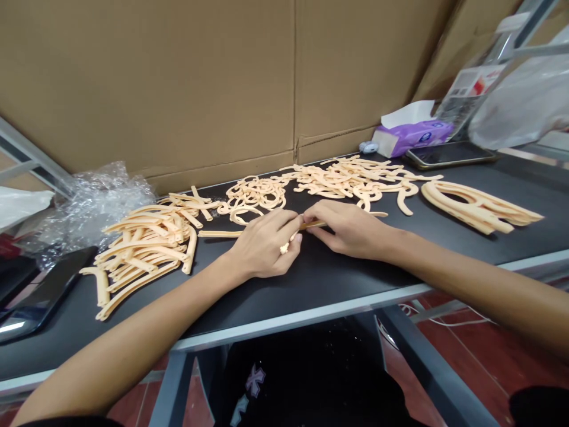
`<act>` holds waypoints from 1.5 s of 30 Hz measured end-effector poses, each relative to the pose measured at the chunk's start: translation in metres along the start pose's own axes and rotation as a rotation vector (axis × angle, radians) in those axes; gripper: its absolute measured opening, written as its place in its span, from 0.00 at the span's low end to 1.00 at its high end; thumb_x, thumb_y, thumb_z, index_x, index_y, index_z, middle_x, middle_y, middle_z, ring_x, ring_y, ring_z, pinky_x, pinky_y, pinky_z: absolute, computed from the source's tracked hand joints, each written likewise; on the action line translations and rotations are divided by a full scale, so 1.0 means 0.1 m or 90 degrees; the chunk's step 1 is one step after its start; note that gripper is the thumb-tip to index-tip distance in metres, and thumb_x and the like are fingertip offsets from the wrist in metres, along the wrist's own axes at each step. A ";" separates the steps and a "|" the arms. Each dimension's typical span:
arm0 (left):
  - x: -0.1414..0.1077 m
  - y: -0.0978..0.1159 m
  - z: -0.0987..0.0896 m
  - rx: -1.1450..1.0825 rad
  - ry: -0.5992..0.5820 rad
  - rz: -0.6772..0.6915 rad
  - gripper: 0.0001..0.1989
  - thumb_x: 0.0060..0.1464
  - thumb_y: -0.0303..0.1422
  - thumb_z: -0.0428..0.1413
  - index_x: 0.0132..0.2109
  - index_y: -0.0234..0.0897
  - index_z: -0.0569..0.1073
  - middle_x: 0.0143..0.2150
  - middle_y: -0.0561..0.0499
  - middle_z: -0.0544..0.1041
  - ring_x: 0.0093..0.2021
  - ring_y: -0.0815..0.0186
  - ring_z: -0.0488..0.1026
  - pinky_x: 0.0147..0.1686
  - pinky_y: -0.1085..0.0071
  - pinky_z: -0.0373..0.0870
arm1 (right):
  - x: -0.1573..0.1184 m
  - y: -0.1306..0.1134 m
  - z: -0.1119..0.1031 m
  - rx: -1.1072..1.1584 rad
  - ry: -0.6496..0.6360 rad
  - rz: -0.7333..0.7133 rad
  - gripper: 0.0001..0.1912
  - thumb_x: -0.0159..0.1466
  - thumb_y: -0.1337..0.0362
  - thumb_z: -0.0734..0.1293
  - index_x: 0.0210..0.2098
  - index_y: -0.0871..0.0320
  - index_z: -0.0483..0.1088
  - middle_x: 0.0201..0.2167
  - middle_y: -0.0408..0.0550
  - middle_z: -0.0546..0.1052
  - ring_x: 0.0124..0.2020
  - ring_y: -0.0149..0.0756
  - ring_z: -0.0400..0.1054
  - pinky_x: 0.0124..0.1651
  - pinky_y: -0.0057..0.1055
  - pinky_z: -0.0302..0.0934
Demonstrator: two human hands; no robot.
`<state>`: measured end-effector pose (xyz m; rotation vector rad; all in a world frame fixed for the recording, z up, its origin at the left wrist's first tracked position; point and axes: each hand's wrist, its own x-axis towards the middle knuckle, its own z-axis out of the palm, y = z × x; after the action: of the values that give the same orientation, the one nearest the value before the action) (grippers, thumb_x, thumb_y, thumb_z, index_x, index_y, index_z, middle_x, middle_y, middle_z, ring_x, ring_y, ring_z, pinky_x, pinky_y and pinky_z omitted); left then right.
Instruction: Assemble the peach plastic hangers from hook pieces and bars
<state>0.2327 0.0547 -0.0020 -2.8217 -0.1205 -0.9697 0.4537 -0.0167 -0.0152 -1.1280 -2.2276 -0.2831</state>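
Note:
My left hand (269, 244) and my right hand (344, 228) meet over the middle of the black table, fingers closed. Between their fingertips both grip a narrow cream-coloured plastic strip (313, 225), mostly hidden by the fingers. A small knobbly cream piece (285, 247) pokes out between my left fingers. To the left of that hand a long cream strip (219, 234) shows; whether it is the same strip, I cannot tell. Just behind the hands are a heap of ring-shaped cream pieces (258, 193) and a pile of curved cream pieces (340, 179).
Left lies a pile of grooved cream strips (146, 243), beside a dark phone-like device (48, 290) and crumpled clear plastic (111, 193). Larger cream curved parts (480, 204) are at right. Behind them are a phone (451, 154) and a purple tissue pack (413, 136). A cardboard wall (213, 83) bounds the back.

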 end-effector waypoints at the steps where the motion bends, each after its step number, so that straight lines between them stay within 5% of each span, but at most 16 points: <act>1: -0.01 0.00 0.00 0.002 -0.001 0.001 0.15 0.67 0.30 0.46 0.51 0.29 0.74 0.46 0.38 0.80 0.43 0.58 0.78 0.42 0.63 0.79 | 0.00 0.00 0.00 -0.001 0.000 0.002 0.06 0.70 0.70 0.64 0.46 0.60 0.70 0.39 0.54 0.80 0.40 0.45 0.77 0.41 0.38 0.70; 8: -0.02 -0.04 -0.10 0.070 0.074 0.094 0.19 0.63 0.28 0.48 0.58 0.26 0.72 0.50 0.35 0.80 0.48 0.54 0.79 0.47 0.58 0.79 | -0.01 0.01 -0.01 -0.019 0.014 0.012 0.07 0.71 0.70 0.62 0.46 0.60 0.71 0.39 0.54 0.80 0.39 0.44 0.75 0.40 0.37 0.68; 14: -0.15 -0.16 -0.60 0.106 0.091 0.156 0.19 0.64 0.31 0.45 0.57 0.33 0.72 0.42 0.42 0.82 0.38 0.59 0.80 0.39 0.63 0.76 | 0.00 0.02 -0.03 -0.030 0.008 0.012 0.08 0.71 0.70 0.62 0.46 0.63 0.72 0.39 0.56 0.79 0.40 0.45 0.75 0.41 0.39 0.68; 17: -0.37 -0.34 -0.84 0.167 0.118 0.141 0.16 0.63 0.29 0.45 0.49 0.38 0.75 0.28 0.50 0.78 0.26 0.64 0.74 0.30 0.68 0.70 | 0.00 0.06 -0.03 -0.046 0.037 0.014 0.09 0.71 0.70 0.62 0.47 0.62 0.73 0.40 0.56 0.79 0.41 0.46 0.75 0.42 0.40 0.68; 19: -0.52 -0.49 -0.92 0.243 0.101 0.035 0.13 0.62 0.29 0.47 0.43 0.39 0.77 0.27 0.51 0.79 0.25 0.63 0.74 0.28 0.67 0.67 | 0.00 0.10 -0.03 -0.055 0.059 0.016 0.10 0.71 0.70 0.62 0.48 0.62 0.74 0.40 0.57 0.79 0.42 0.46 0.75 0.43 0.40 0.69; 22: -0.63 -0.66 -0.90 0.315 0.060 -0.204 0.14 0.64 0.34 0.50 0.43 0.37 0.80 0.30 0.47 0.82 0.28 0.60 0.78 0.29 0.67 0.66 | 0.02 0.16 -0.04 -0.051 0.097 0.014 0.10 0.70 0.70 0.63 0.48 0.63 0.74 0.41 0.58 0.80 0.42 0.45 0.75 0.44 0.40 0.70; 25: -0.64 -0.69 -0.84 0.315 -0.022 -0.319 0.20 0.65 0.45 0.51 0.50 0.39 0.82 0.34 0.47 0.84 0.32 0.58 0.80 0.30 0.67 0.66 | 0.07 0.20 -0.11 -0.045 0.136 0.006 0.10 0.70 0.71 0.63 0.48 0.60 0.75 0.42 0.56 0.80 0.43 0.44 0.76 0.45 0.39 0.70; 32: -0.63 -0.61 -0.79 0.338 -0.012 -0.328 0.22 0.65 0.49 0.54 0.52 0.39 0.80 0.27 0.49 0.80 0.28 0.60 0.78 0.29 0.68 0.64 | 0.37 0.23 -0.27 -0.015 0.123 0.027 0.11 0.71 0.64 0.64 0.48 0.55 0.77 0.41 0.52 0.81 0.38 0.42 0.75 0.43 0.40 0.68; 40: -0.73 -0.69 -0.77 0.345 0.029 -0.209 0.13 0.66 0.42 0.55 0.43 0.39 0.80 0.25 0.50 0.80 0.25 0.61 0.77 0.26 0.68 0.64 | 0.36 0.21 0.01 -0.029 0.156 0.056 0.11 0.71 0.67 0.62 0.47 0.54 0.75 0.45 0.56 0.79 0.47 0.49 0.74 0.51 0.48 0.67; 45: -0.77 -0.67 -0.76 0.322 0.029 -0.229 0.11 0.66 0.41 0.56 0.44 0.41 0.80 0.27 0.49 0.81 0.27 0.60 0.78 0.27 0.66 0.66 | 0.30 0.13 0.01 -0.050 0.186 0.070 0.11 0.68 0.67 0.65 0.49 0.54 0.74 0.47 0.58 0.77 0.50 0.52 0.72 0.55 0.52 0.65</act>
<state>0.1179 0.1055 0.0180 -2.3476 -0.7725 -0.9058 0.4503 0.0117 0.0009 -1.1644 -1.9074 -0.4607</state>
